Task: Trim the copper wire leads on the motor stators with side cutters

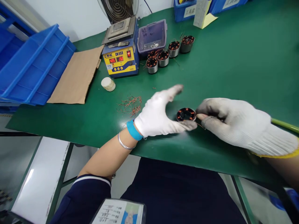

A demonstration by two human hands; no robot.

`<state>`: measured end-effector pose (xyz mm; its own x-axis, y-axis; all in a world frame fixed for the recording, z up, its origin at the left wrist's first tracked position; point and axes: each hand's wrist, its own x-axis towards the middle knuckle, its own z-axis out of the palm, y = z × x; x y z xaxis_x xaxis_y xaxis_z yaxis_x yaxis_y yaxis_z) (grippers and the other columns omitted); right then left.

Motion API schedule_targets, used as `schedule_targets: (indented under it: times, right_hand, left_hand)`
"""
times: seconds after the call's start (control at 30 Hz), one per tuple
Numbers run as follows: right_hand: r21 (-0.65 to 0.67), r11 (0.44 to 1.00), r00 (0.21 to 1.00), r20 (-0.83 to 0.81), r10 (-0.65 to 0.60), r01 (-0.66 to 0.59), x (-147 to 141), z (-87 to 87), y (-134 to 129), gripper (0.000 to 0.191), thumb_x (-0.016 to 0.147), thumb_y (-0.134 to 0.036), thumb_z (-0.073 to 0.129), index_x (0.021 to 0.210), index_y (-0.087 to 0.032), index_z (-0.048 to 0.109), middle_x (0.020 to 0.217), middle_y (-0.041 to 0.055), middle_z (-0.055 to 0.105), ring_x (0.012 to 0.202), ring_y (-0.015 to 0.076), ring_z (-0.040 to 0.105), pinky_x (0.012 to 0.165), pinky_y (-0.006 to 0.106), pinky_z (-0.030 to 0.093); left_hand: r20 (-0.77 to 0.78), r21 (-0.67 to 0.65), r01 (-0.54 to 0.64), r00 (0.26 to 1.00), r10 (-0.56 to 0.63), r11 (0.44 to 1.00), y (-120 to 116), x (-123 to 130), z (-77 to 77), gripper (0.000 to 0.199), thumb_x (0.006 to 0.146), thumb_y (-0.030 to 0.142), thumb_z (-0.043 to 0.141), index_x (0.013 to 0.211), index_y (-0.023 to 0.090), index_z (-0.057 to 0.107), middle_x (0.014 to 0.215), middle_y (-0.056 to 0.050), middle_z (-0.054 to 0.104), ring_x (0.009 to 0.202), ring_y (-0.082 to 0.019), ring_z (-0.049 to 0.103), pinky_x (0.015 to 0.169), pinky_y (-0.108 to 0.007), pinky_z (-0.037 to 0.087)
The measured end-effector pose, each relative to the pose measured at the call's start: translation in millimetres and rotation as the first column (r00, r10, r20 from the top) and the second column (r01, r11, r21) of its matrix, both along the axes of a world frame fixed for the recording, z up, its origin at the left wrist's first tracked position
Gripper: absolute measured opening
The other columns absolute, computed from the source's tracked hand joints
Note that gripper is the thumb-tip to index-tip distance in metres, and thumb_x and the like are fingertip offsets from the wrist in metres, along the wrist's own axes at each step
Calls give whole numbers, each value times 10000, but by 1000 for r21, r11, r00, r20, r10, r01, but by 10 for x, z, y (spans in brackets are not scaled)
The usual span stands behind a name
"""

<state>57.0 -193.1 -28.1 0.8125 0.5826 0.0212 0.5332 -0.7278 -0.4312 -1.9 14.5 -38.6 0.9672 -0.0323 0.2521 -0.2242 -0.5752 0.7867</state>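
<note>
A round motor stator (pixel 186 114) with copper windings lies on the green table in front of me. My left hand (pixel 163 113), in a white glove, is spread around its left side, thumb and fingers apart, with the lower fingertips at its near edge. At its right edge my right hand (pixel 230 121), also gloved, has thumb and forefinger pinched together, with a thin copper wire end showing beside the fingertips. A pile of copper wire scraps (pixel 131 105) lies to the left of my left hand.
Several wound stators (pixel 163 58) stand at the back near a purple bin (pixel 152 35) and a blue-yellow heating unit (pixel 121 60). A white round block (pixel 108 84), cardboard (pixel 76 76) and a blue crate (pixel 35 65) are on the left. Blue boxes (pixel 184 11) stand at the far edge.
</note>
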Motion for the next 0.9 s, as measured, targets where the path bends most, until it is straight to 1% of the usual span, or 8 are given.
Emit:
schedule_targets:
  times: [0.1,0.3,0.47,0.63,0.73,0.8,0.87,0.9]
  right_hand:
    - [187,981,999,5,-48,46,-34,105,-17,267,747,-471,459,678,-251,594,575,25,608,465,160,502,474,300,384]
    - [275,961,999,-6,35,-32,-96,158,-10,252,757,-453,477,633,-257,576,512,-1,556,420,145,446,451,299,366]
    - [236,971,964,-262,47,17,-51,125,13,274,709,-501,499,663,-240,571,483,-1,565,409,151,454,406,281,337]
    - [313,948,814,-563,138,56,-8,194,-29,320,702,-552,549,692,-234,520,496,-1,554,432,137,447,416,274,345]
    - [221,975,896,-436,86,13,-11,217,-75,287,701,-523,510,704,-239,550,520,1,573,443,152,481,423,287,369]
    - [146,989,967,-247,65,-29,-25,217,-96,279,728,-504,474,699,-244,572,572,13,613,484,162,529,441,291,390]
    - [93,994,994,-87,71,-63,-44,215,-97,275,759,-481,448,689,-248,577,613,22,633,516,166,559,452,290,399]
    - [71,994,996,-30,82,-80,-54,213,-92,270,772,-464,437,697,-249,582,636,29,645,530,171,571,460,293,406]
  left_hand:
    - [-57,-273,-232,973,225,934,18,-27,126,675,712,583,823,1224,210,590,1230,-109,710,964,-249,742,748,-351,617]
    - [-602,-575,-59,705,-374,816,-87,-80,208,412,899,520,644,1055,138,638,860,-66,719,457,-89,603,348,-174,356]
    - [-231,-668,149,890,-393,729,-7,-126,166,500,766,237,754,1230,282,574,1233,-42,696,1004,-214,742,755,-330,634]
    - [42,-197,506,860,-508,840,8,-296,317,297,672,392,845,839,224,665,1623,-49,388,1329,-328,584,1118,-489,482]
    - [23,-31,329,944,-328,944,-109,-334,307,402,730,532,773,627,231,527,1401,-57,633,1176,-289,668,1029,-470,542]
    - [45,-141,35,999,-29,989,-149,-287,245,359,808,499,712,665,237,512,1290,-39,690,1136,-248,675,1005,-449,558]
    - [-74,-385,-168,986,151,908,-134,-192,170,302,838,508,690,795,240,559,1331,-25,659,1102,-219,687,947,-426,592]
    - [-230,-490,-181,970,74,852,-113,-138,137,324,845,555,677,879,246,588,1302,-28,671,1031,-212,711,864,-408,618]
